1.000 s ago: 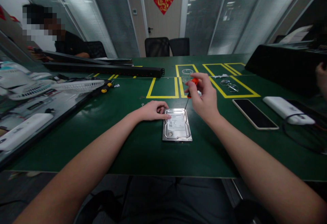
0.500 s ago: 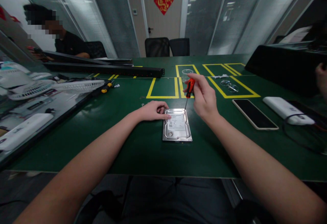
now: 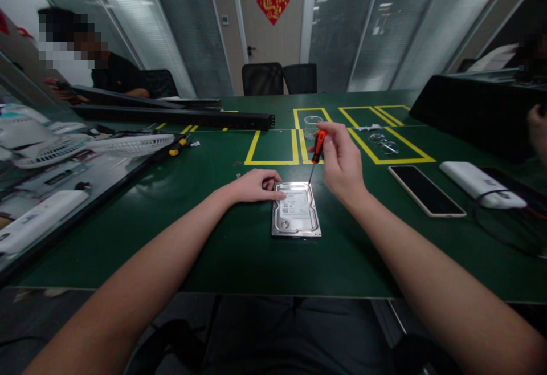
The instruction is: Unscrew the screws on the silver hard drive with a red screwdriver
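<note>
A silver hard drive (image 3: 297, 212) lies flat on the green table, its white label facing up. My left hand (image 3: 258, 185) grips the drive's far left corner, with the thumb on the label and the other fingers curled at the edge. In my right hand (image 3: 342, 158) is a screwdriver (image 3: 318, 146) with an orange and black handle. It stands nearly upright, and its thin tip meets the drive's far right corner. Any screw under the tip is too small to make out.
A phone (image 3: 427, 191), a white power bank (image 3: 482, 185) and black cables lie to the right. Beyond are eyeglasses (image 3: 383, 143) and a clear cup (image 3: 313, 120). At left are a white fan (image 3: 47, 141), a yellow-handled tool (image 3: 178, 147) and long black bars (image 3: 179, 116). A person sits at the far left.
The fingers of my right hand have shifted slightly around the screwdriver handle. The tip stays at the same corner, and the hard drive and my left hand hold still.
</note>
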`<state>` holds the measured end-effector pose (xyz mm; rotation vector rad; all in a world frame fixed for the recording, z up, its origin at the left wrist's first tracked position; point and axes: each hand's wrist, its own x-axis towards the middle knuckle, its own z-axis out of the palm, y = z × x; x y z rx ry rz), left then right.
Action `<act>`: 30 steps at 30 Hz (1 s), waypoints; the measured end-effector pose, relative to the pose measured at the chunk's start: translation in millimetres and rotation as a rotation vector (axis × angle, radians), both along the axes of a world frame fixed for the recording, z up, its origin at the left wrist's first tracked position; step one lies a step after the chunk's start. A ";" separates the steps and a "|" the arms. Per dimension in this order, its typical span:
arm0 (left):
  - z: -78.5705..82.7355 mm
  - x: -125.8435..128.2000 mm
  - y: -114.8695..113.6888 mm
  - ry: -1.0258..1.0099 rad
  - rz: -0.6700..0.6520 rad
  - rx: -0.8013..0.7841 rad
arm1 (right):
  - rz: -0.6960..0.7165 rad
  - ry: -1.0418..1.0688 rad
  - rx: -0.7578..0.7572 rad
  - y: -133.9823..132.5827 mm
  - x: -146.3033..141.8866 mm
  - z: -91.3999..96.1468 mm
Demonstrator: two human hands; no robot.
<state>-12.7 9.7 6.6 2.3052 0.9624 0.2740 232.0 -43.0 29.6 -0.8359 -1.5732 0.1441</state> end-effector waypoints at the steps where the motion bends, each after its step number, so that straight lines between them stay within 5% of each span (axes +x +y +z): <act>1: 0.3 -0.1 -0.1 0.000 -0.001 -0.001 | -0.006 -0.003 0.003 -0.6 -0.2 0.5; 16: -1.3 0.0 -0.4 -0.016 -0.001 0.006 | -0.123 -0.063 0.083 0.8 1.2 2.4; 30: -0.1 -0.5 -0.9 -0.023 -0.010 0.009 | -0.041 0.005 0.034 2.3 -0.3 0.0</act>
